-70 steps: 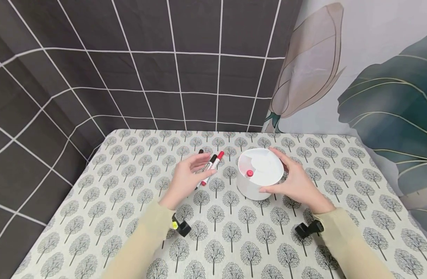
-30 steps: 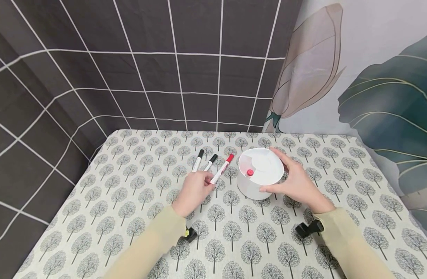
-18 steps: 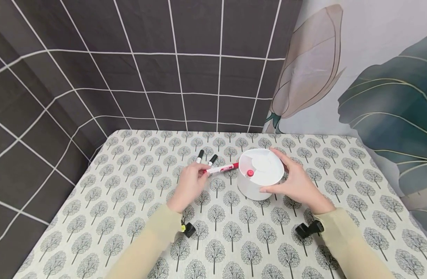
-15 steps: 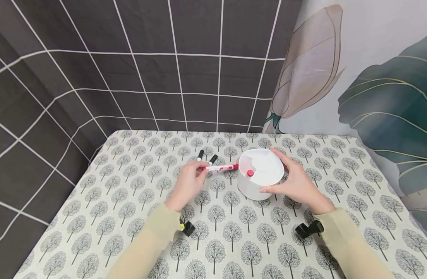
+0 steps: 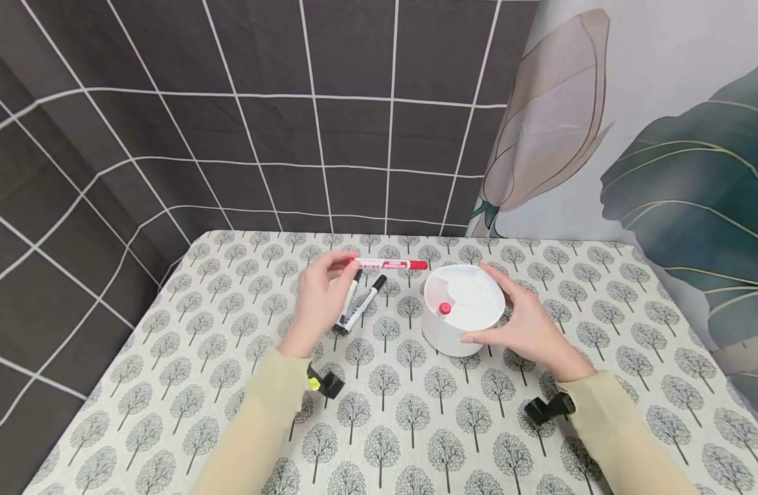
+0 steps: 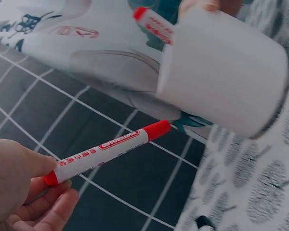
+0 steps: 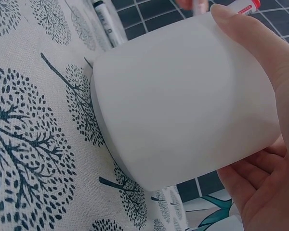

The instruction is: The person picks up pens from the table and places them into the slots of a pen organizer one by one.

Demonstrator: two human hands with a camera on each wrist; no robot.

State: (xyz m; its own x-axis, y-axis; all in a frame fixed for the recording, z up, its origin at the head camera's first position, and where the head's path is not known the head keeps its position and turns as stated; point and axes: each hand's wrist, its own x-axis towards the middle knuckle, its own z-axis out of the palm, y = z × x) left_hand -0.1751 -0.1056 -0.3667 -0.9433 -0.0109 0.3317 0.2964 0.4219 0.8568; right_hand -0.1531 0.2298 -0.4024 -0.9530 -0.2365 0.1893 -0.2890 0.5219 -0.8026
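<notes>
My left hand (image 5: 317, 299) pinches a red whiteboard marker (image 5: 391, 264) by its tail end between thumb and fingers. Raised above the table, the marker lies nearly level in the head view, its red cap pointing right, just left of and beyond the container's rim. In the left wrist view the marker's body (image 6: 103, 153) shows red lettering. My right hand (image 5: 527, 320) grips the side of a white round container (image 5: 447, 338), thumb in front and fingers behind. The container stands upright on the table. Inside it is another red marker (image 5: 444, 309), cap up; its lower part is hidden.
Two black-capped markers, one nearer the right (image 5: 365, 304) and one beside the left hand (image 5: 350, 300), lie on the tree-print tablecloth (image 5: 412, 412). A dark grid-patterned curtain (image 5: 354, 130) hangs behind the table, with a leaf-print cloth (image 5: 570, 137) at the right.
My left hand has picked up the red marker from beside the black ones, turned it level and raised it away from me. My right hand and the container have stayed put.
</notes>
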